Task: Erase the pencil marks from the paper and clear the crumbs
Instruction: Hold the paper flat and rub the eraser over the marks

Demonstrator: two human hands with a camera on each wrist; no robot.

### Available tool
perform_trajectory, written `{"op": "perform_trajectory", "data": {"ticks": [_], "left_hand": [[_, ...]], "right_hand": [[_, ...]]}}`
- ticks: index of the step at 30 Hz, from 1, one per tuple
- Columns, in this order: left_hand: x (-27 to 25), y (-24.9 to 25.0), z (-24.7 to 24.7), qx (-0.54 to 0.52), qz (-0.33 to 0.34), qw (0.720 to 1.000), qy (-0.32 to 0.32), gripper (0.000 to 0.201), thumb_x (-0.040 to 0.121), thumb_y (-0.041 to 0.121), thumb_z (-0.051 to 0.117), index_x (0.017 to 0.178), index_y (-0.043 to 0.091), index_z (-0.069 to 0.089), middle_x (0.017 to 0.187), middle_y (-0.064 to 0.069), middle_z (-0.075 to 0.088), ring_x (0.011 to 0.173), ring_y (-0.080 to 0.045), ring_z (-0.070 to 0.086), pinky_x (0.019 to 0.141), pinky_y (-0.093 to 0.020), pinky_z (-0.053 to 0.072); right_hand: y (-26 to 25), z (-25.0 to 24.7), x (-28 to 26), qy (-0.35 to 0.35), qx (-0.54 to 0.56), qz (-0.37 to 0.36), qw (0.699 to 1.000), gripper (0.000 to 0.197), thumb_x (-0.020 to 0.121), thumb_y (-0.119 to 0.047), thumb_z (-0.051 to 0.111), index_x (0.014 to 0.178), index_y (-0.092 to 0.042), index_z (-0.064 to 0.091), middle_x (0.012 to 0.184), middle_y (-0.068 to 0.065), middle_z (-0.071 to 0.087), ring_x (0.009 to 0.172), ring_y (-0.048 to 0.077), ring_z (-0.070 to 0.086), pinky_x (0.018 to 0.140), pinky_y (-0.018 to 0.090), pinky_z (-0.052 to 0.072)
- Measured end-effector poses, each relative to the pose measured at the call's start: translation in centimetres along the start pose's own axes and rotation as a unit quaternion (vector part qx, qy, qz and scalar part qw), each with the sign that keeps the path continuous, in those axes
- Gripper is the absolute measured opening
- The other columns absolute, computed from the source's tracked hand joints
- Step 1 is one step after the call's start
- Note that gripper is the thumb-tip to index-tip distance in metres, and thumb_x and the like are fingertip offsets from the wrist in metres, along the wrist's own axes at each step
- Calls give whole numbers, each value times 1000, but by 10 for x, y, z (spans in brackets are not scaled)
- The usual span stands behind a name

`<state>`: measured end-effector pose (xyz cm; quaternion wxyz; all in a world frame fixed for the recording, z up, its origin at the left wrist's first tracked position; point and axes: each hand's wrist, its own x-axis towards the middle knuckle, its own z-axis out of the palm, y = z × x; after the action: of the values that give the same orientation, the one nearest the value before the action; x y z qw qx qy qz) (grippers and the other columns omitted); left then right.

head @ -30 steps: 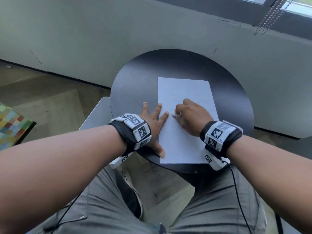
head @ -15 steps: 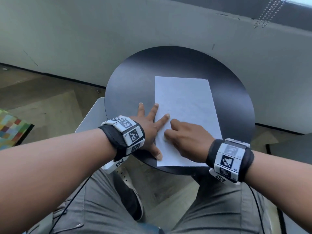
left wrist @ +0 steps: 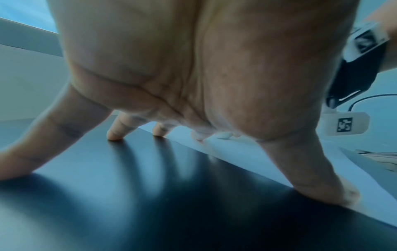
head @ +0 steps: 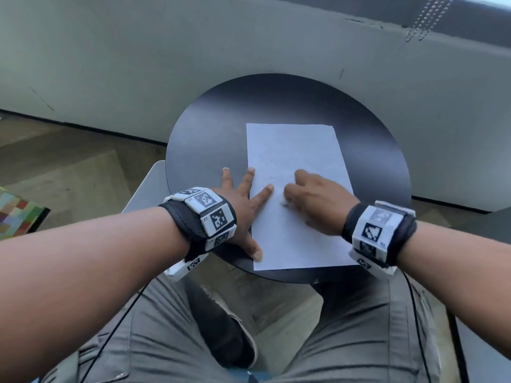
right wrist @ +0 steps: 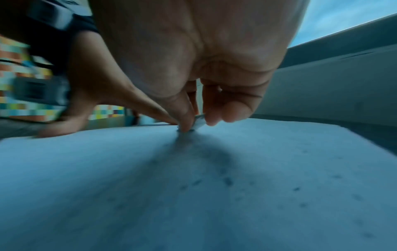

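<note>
paper [head: 293, 150] is pinned at its 9 o'clock edge by the spread left hand [head: 243, 205]; a small eraser [right wrist: 198, 122] is pinched by the right hand [head: 318, 203].

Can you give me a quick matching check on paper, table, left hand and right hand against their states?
Things:
1. paper
2. table
3. left hand
4. right hand

States:
A. pinches a small eraser against the sheet
B. round and black
C. spread flat, fingers over the sheet's left edge
D. white, lying flat with dark crumbs on it

Pairs: 1-D, 2-B, 3-C, 4-A
</note>
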<state>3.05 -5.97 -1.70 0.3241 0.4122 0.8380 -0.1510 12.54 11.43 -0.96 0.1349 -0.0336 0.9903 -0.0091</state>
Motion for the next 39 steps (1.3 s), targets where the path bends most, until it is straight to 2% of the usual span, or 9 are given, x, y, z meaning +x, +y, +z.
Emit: {"op": "perform_trajectory", "data": {"ticks": [5,9,13,15,21,25,30,35,39], "left_hand": [[2,2,-4,-12,-1,1000,5,142,55,91,68,153,45,-25,162,-1,-36,147,-54,-21,108,-74,30],[6,8,5,-24,-19,998,46,131,56,99,54,154,47,-18,164,1,-29,148,-54,-15,98,-81,32],[9,9,8,-30,-18,998,56,129,57,97,56,151,52,-20,164,-1,-29,146,-57,-16,95,-83,31],[9,10,4,-26,-16,998,51,127,60,95,58,150,53,-20,164,-4,-29,145,-60,-17,97,-80,33],[10,12,3,1,-27,998,56,130,58,95,58,151,51,-21,165,-7,-27,146,-60,-9,96,-81,31],[12,14,3,6,-25,998,59,131,58,96,57,152,49,-21,165,-10,-27,147,-60,-7,99,-85,23],[8,12,4,21,-29,997,73,131,56,99,53,152,50,-21,166,-9,-24,148,-57,-4,102,-84,19],[8,7,5,5,-10,997,75,127,59,99,51,151,52,-21,165,-2,-28,148,-56,-7,101,-84,20],[9,10,4,24,-21,996,79,130,55,100,52,152,51,-19,166,-4,-25,147,-58,-2,100,-82,24]], "right_hand": [[-1,1,6,13,-7,48,999,10,93,-21,46,99,-14,49,99,8,41,70,28,45,55,36,44],[2,-1,9,44,17,50,998,12,96,-25,44,100,-14,48,102,8,44,71,28,45,61,41,48],[-24,13,-14,37,27,-75,996,29,75,-3,61,96,-15,45,98,12,49,71,29,48,53,39,42],[-33,20,-27,15,14,-120,993,32,65,2,66,88,-14,50,92,10,49,66,22,37,46,38,39],[-1,3,-2,59,-5,-7,998,21,80,-4,54,98,-13,46,96,9,43,75,27,47,54,37,41],[-33,17,-28,10,-16,-138,990,32,62,4,66,87,-11,51,89,12,49,67,26,46,45,31,30],[-1,-6,2,35,5,22,999,15,90,-12,46,105,-12,48,104,10,42,89,31,50,63,37,41],[-40,10,-23,-10,9,-108,994,23,76,-2,63,97,-10,56,102,13,49,81,29,50,56,35,38],[0,-4,2,19,24,11,999,20,88,-8,47,107,-10,50,106,11,43,89,31,50,63,37,41]]}}
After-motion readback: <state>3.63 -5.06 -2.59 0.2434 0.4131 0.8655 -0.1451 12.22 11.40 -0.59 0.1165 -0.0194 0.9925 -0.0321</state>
